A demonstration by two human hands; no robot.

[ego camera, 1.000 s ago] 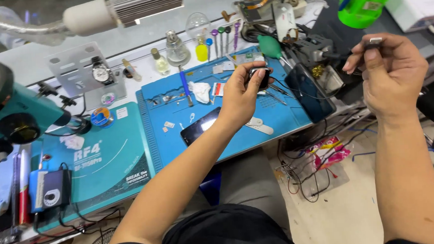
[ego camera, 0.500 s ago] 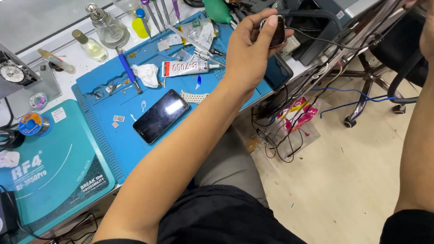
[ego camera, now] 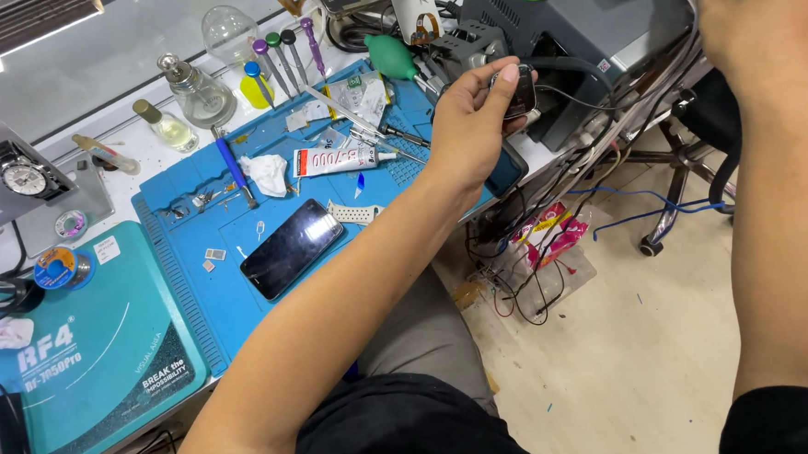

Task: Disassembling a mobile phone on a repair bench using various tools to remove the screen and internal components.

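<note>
Two hands work: left hand (ego camera: 468,127) pinches a small dark rounded device (ego camera: 519,92) at upper centre; right hand (ego camera: 752,6), upper right, seems closed on thin cables (ego camera: 602,143).

Bright, even light falls from overhead; a lit fixture (ego camera: 25,30) glows at the upper left. The dark phone screen (ego camera: 292,248) carries soft glare. Shadows are faint. The upper right corner blurs slightly; edges bow outward.

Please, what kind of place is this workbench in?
Probably an electronics repair bench. A dark smartphone lies on a blue repair mat, precision screwdrivers stand behind it, and a tube of adhesive lies nearby.
</note>
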